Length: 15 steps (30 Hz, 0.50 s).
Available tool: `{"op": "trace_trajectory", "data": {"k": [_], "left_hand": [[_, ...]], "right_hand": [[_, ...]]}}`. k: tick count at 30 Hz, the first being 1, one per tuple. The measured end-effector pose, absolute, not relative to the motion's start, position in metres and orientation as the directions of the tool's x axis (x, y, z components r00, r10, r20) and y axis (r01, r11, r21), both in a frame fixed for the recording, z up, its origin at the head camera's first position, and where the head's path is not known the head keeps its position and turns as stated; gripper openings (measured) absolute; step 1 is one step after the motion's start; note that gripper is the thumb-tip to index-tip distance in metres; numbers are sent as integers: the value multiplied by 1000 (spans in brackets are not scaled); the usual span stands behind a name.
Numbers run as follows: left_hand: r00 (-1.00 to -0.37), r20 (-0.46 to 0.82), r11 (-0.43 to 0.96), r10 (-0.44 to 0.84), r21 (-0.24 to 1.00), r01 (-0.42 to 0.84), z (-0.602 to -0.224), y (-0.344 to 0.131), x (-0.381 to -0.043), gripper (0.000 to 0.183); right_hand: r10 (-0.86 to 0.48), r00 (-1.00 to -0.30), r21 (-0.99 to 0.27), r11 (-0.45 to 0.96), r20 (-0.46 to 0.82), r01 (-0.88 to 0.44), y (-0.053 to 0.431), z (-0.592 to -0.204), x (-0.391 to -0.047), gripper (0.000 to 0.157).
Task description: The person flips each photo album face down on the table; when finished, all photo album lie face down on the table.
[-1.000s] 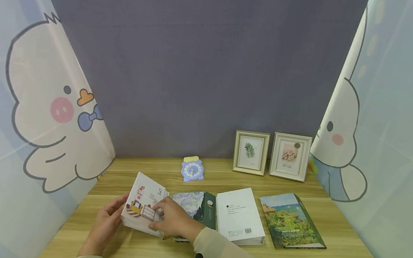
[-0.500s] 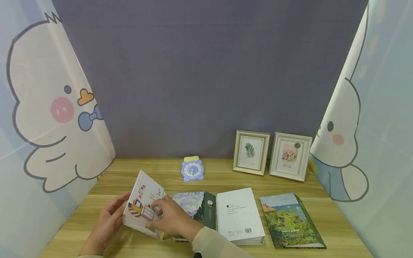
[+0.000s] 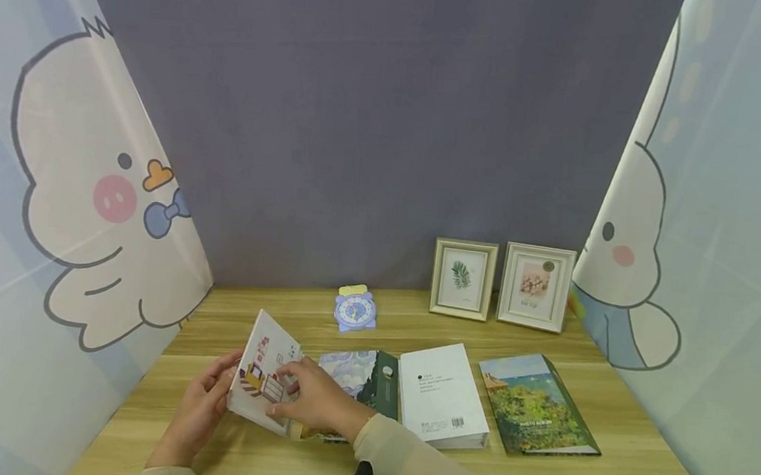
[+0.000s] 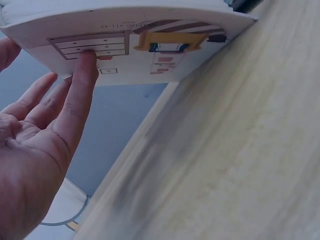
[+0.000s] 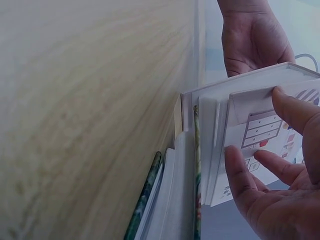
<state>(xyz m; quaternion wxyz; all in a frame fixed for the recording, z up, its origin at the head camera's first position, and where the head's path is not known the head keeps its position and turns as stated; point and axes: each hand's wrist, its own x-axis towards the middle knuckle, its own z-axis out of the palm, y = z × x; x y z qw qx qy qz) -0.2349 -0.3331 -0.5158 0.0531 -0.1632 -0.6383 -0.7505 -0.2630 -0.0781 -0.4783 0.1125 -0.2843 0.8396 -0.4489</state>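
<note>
A thick white album (image 3: pixel 266 375), its cover drawn with a chair, a rug and drawers, stands tilted up at the left of the table. My left hand (image 3: pixel 197 408) holds it at its left side. In the left wrist view, one straight finger (image 4: pixel 82 82) of that hand lies on the drawn cover. My right hand (image 3: pixel 319 398) touches the drawn face with spread thumb and fingers, also seen on the album (image 5: pixel 262 127) in the right wrist view. The album's right edge overlaps a purple-and-green painted album (image 3: pixel 358 375) lying beside it.
Further right on the wooden table (image 3: pixel 414 474) lie a white album (image 3: pixel 443 398) and a green landscape photo album (image 3: pixel 535 406). A blue clock-shaped item (image 3: pixel 355 311) lies farther back. Two picture frames (image 3: pixel 463 279) stand at the back, before a grey curtain (image 3: pixel 363 130).
The white album has tipped up a little more, its face turning away and looking narrower. Both hands stay at it, shifting only slightly with it.
</note>
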Motion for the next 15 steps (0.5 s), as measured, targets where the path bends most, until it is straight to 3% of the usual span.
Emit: {"op": "trace_trajectory", "data": {"k": [15], "left_hand": [[-944,299,-150,140,949,279,-504,-330,-232,48]], "right_hand": [[-577,-815,-849,401,58,-344,-78,-474,-263,65]]}}
